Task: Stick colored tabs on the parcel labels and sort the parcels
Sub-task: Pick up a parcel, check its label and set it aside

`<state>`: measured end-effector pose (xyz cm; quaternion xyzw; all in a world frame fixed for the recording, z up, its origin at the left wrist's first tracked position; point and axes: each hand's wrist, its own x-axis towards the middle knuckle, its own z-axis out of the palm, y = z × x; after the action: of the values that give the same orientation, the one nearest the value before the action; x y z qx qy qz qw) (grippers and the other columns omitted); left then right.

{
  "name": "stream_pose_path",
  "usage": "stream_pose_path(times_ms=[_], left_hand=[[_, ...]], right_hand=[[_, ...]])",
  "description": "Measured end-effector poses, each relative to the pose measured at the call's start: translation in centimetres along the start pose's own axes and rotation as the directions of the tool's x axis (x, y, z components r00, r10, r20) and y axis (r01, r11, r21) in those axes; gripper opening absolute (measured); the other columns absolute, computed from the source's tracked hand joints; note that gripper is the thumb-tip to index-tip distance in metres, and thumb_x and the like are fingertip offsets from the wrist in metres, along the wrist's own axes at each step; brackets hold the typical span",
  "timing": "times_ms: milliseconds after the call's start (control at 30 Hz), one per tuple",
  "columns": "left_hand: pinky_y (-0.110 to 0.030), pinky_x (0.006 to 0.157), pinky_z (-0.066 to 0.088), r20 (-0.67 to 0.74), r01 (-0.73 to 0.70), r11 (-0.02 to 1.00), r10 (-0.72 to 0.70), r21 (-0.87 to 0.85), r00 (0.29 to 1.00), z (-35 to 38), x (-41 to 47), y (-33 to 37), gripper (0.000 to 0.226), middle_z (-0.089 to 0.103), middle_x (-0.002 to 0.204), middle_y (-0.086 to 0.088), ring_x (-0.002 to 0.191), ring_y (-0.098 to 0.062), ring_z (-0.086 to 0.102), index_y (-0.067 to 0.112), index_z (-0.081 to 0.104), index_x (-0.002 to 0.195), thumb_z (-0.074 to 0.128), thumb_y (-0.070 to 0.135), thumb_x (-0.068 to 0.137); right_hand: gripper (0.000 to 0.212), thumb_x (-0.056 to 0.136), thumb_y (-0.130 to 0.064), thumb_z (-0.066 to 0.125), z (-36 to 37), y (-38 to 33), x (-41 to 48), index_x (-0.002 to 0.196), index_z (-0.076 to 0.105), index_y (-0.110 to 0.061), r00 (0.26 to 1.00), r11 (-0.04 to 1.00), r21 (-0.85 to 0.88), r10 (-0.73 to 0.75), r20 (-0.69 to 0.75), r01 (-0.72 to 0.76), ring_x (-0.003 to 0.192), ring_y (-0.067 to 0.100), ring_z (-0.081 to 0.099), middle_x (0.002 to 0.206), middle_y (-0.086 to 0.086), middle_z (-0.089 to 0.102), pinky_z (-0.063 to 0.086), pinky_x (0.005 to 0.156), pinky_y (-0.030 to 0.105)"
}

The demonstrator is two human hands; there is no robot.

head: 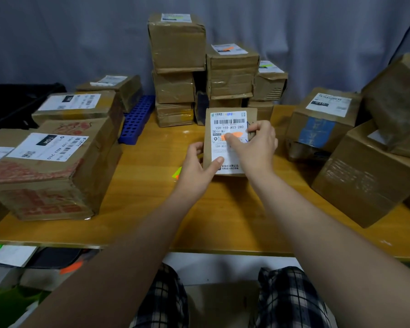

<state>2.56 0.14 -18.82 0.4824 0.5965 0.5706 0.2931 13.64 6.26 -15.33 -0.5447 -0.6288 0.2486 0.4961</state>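
Labelled boxes stood at left end of table, blue rack behind them. My left hand gripped small parcel by lower left edge, thumb on label. My right hand curled round parcel's right edge, thumb pressing orange tab onto label. More boxes at right.

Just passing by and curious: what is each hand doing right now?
Left hand: holds the small parcel by its lower left edge.
Right hand: holds the small parcel, thumb pressing the orange tab onto its label.
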Motion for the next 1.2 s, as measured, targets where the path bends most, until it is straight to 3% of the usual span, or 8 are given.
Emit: stream_pose_path(times_ms=[233,300,400,533,633,800,933,1200], left_hand=[[-0.024,0.09,0.05,0.015,0.012,1.0,-0.012,0.003,1.0,-0.3,-0.2,0.0,0.056,0.047,0.122,0.008,0.116,-0.011,0.051,0.013,0.035,0.134,0.066,0.019,0.089],[-0.018,0.086,0.05,0.01,0.017,1.0,-0.017,-0.013,1.0,-0.3,-0.2,-0.1,0.055,0.047,0.121,0.009,0.114,-0.009,0.051,0.014,0.034,0.134,0.065,0.019,0.089],[-0.01,0.073,0.048,0.005,0.052,0.998,-0.052,-0.047,0.999,-0.4,-0.2,0.1,0.046,0.046,0.111,0.021,0.102,0.005,0.05,0.023,0.034,0.129,0.062,0.022,0.092],[-0.032,0.093,0.05,-0.053,0.1,0.98,-0.111,-0.173,0.992,-0.6,0.8,0.1,0.04,0.055,0.13,0.002,0.116,-0.011,0.056,0.029,0.037,0.123,0.062,0.028,0.092],[-0.035,0.094,0.051,-0.099,0.105,0.973,-0.127,-0.204,0.987,-1.5,1.5,1.3,0.037,0.056,0.127,0.0,0.11,-0.014,0.06,0.027,0.037,0.122,0.06,0.03,0.093],[-0.022,0.095,0.035,-0.247,0.043,0.983,0.002,0.178,0.969,-5.5,2.7,2.7,0.059,0.031,0.127,0.005,0.115,-0.007,0.037,0.022,0.035,0.133,0.067,0.033,0.085],[-0.021,0.091,0.034,-0.265,0.115,0.895,0.004,0.432,0.964,-9.3,3.9,2.0,0.041,0.028,0.12,0.002,0.114,-0.016,0.039,0.022,0.045,0.126,0.063,0.022,0.089],[-0.04,0.093,0.042,-0.174,0.146,0.514,0.005,0.845,0.985,-11.6,6.9,1.2,0.036,0.042,0.132,-0.01,0.12,-0.03,0.041,0.018,0.05,0.129,0.051,0.011,0.094]], right_hand=[[0.04,0.082,-0.03,0.073,-0.4,0.7,1.0,0.1,0.038,-0.02,0.998,0.98,0.195,0.04,-0.039,-0.032,0.097,0.016,0.057,0.101,-0.007,0.052,0.052,0.082,0.032],[0.038,0.085,-0.028,0.071,-1.0,1.2,0.8,0.106,0.04,-0.018,0.994,0.946,0.308,0.096,0.048,-0.106,0.089,0.009,0.06,0.098,-0.009,0.052,0.053,0.071,0.019],[0.043,0.084,-0.038,0.069,-1.5,2.9,0.3,0.114,0.043,-0.021,0.946,0.9,0.346,0.176,0.271,-0.266,0.101,0.014,0.061,0.115,0.0,0.056,0.055,0.086,0.03],[0.063,0.086,-0.031,0.067,-1.5,3.4,-0.5,0.139,0.033,-0.033,0.859,0.865,0.371,0.123,0.497,-0.338,0.111,0.012,0.058,0.128,-0.002,0.056,0.048,0.087,0.023],[0.081,0.078,-0.036,0.072,-0.6,1.9,-0.2,0.144,0.027,-0.041,0.829,0.847,0.381,0.118,0.547,-0.372,0.115,0.011,0.055,0.131,-0.009,0.055,0.048,0.092,0.033],[0.052,0.084,-0.054,0.063,2.6,-2.5,-0.3,0.118,0.04,-0.021,0.824,0.846,0.297,0.253,0.507,-0.443,0.082,0.012,0.059,0.104,-0.001,0.061,0.048,0.063,0.029],[0.035,0.092,-0.05,0.053,6.5,-4.5,-0.5,0.107,0.048,-0.019,0.793,0.883,0.202,0.254,0.554,-0.424,0.092,0.018,0.057,0.105,0.002,0.06,0.048,0.078,0.034],[0.023,0.093,-0.025,0.058,9.1,-5.1,0.0,0.113,0.058,-0.013,0.847,0.983,0.048,0.129,0.516,-0.179,0.094,0.015,0.052,0.104,0.0,0.059,0.044,0.085,0.03]])
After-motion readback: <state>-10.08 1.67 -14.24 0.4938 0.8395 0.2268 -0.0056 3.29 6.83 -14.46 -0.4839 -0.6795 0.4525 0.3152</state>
